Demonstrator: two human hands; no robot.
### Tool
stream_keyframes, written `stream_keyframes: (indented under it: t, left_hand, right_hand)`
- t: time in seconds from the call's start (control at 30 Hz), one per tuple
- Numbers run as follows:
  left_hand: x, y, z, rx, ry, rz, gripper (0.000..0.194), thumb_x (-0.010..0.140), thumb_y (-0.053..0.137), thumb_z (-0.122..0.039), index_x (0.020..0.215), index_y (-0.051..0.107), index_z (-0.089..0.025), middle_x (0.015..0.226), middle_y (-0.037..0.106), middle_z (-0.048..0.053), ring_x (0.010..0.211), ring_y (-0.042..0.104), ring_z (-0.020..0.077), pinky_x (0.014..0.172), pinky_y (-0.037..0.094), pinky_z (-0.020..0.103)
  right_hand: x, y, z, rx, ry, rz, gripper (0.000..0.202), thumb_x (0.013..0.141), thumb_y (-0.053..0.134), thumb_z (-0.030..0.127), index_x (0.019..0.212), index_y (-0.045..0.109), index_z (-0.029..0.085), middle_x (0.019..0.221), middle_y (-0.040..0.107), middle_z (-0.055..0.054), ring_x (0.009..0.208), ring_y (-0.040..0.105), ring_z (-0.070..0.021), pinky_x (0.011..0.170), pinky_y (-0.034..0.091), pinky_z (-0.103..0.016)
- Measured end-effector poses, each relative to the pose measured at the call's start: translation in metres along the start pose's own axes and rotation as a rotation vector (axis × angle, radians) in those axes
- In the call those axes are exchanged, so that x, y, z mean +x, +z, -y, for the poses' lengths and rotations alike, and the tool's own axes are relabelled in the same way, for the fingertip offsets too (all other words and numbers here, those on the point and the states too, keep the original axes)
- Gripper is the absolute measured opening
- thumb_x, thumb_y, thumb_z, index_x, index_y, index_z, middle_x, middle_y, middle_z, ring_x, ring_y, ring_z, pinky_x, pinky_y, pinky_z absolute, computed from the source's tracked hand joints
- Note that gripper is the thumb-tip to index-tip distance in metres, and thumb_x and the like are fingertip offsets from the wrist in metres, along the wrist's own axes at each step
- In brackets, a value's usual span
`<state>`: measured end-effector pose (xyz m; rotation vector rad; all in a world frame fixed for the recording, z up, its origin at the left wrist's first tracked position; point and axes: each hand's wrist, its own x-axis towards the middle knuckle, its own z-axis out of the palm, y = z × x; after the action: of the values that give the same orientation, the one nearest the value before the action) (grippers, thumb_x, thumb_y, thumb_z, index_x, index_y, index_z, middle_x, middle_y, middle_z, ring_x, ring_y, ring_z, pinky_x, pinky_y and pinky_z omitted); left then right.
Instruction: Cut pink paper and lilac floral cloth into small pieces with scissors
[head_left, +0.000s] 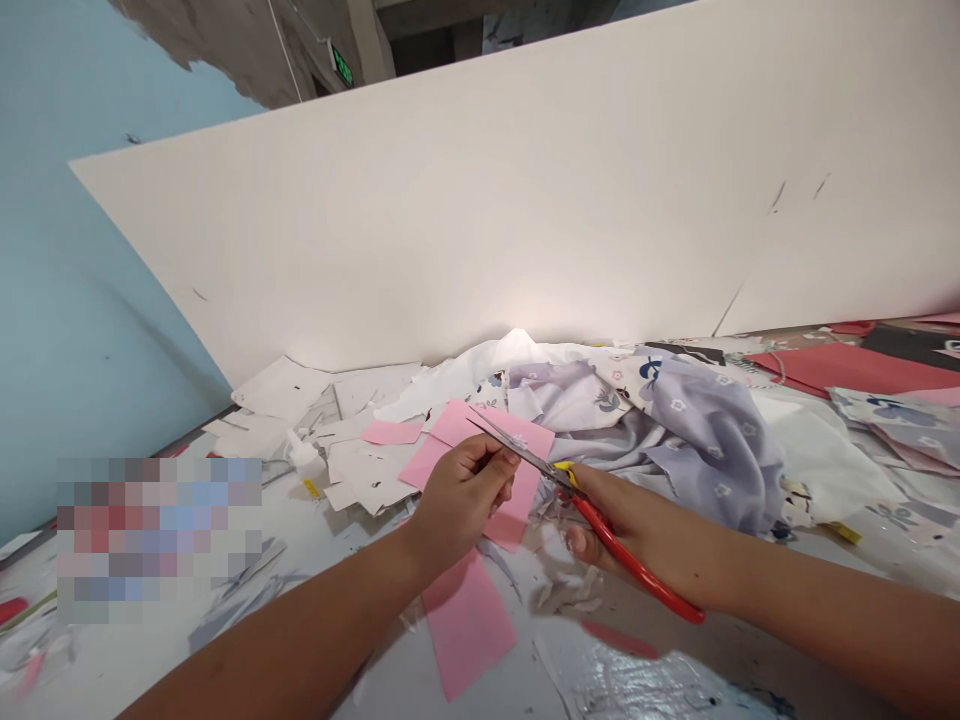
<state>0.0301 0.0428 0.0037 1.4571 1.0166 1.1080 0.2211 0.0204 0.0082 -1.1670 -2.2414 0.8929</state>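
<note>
My right hand (pixel 622 515) grips red-handled scissors (pixel 637 565), their blades pointing up and to the left. My left hand (pixel 469 490) is closed in a pinch right beside the blades. A small whitish piece (pixel 517 440) shows at its fingertips, against the blades; its exact shape is too small to make out. Beneath both hands lie pink paper sheets (pixel 532 490), with another pink piece (pixel 469 625) nearer me. Lavender flowered fabric (pixel 720 440) lies bunched just beyond my right hand.
A white panel (pixel 525 200) stands along the back of the table. White cut pieces (pixel 367 475) and a small white bottle (pixel 306 455) lie on the left. Red sheets (pixel 855 370) and printed fabric pieces (pixel 900 410) are at right. Thin scraps litter the tabletop (pixel 622 680).
</note>
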Motion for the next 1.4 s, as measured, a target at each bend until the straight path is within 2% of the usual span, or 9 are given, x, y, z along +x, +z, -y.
stream_keyframes:
  t: [0.3,0.6,0.77,0.97,1.13,1.23,1.4]
  left_hand:
    - [0.000,0.001,0.000,0.006,0.001,0.002,0.027,0.075,0.055,-0.040,0.063,0.048,-0.017,0.050,0.044,-0.005,0.044,0.035,0.0056,0.043,0.030,0.019]
    - [-0.002,0.005,0.000,-0.054,-0.005,0.002,0.026,0.075,0.056,-0.038,0.063,0.048,-0.017,0.049,0.044,-0.006,0.044,0.034,0.0051,0.041,0.028,0.018]
    - [-0.005,0.008,0.000,-0.036,0.035,-0.003,0.024,0.077,0.054,-0.039,0.066,0.051,-0.017,0.048,0.042,-0.006,0.043,0.033,0.0050,0.042,0.028,0.018]
    - [-0.006,0.008,-0.002,-0.058,0.007,-0.015,0.024,0.077,0.055,-0.037,0.066,0.050,-0.017,0.048,0.043,-0.006,0.043,0.034,0.0045,0.042,0.029,0.018]
    - [-0.004,0.007,-0.003,-0.089,0.007,-0.015,0.024,0.078,0.054,-0.039,0.069,0.051,-0.017,0.049,0.044,-0.006,0.044,0.034,0.0041,0.043,0.029,0.017]
    - [-0.004,0.006,-0.004,-0.075,0.016,-0.004,0.024,0.079,0.053,-0.039,0.070,0.051,-0.017,0.050,0.044,-0.006,0.043,0.034,0.0037,0.043,0.029,0.017]
    - [-0.006,0.007,-0.006,-0.021,-0.006,0.008,0.024,0.078,0.053,-0.039,0.069,0.051,-0.017,0.051,0.047,-0.006,0.042,0.035,0.0037,0.042,0.029,0.017]
  right_hand:
    - [0.004,0.005,-0.004,0.305,0.084,0.047,0.017,0.078,0.054,0.034,0.074,0.047,0.019,0.070,0.053,0.003,0.059,0.044,-0.0110,0.054,0.036,-0.022]
    - [0.005,0.009,-0.012,0.252,0.115,0.026,0.018,0.076,0.055,0.036,0.081,0.052,0.019,0.069,0.055,0.001,0.055,0.044,-0.0111,0.053,0.036,-0.023]
    - [0.006,0.010,-0.014,0.269,0.076,0.036,0.024,0.076,0.056,0.042,0.076,0.049,0.018,0.057,0.041,0.005,0.049,0.033,-0.0083,0.045,0.029,-0.021]
    - [0.007,0.010,-0.015,0.328,0.089,0.047,0.026,0.075,0.057,0.043,0.076,0.047,0.018,0.057,0.040,0.006,0.048,0.033,-0.0078,0.044,0.028,-0.021]
    - [0.009,0.004,-0.008,0.392,0.008,-0.044,0.032,0.077,0.051,0.047,0.066,0.042,0.019,0.060,0.036,0.004,0.054,0.034,-0.0095,0.048,0.031,-0.022]
    - [0.009,0.001,-0.003,0.377,0.108,-0.078,0.035,0.077,0.047,0.052,0.064,0.040,0.020,0.059,0.032,0.005,0.053,0.035,-0.0102,0.046,0.032,-0.022]
    - [0.009,-0.002,0.004,0.379,0.272,-0.185,0.035,0.075,0.051,0.049,0.061,0.037,0.020,0.052,0.034,0.007,0.043,0.035,-0.0082,0.038,0.029,-0.021]
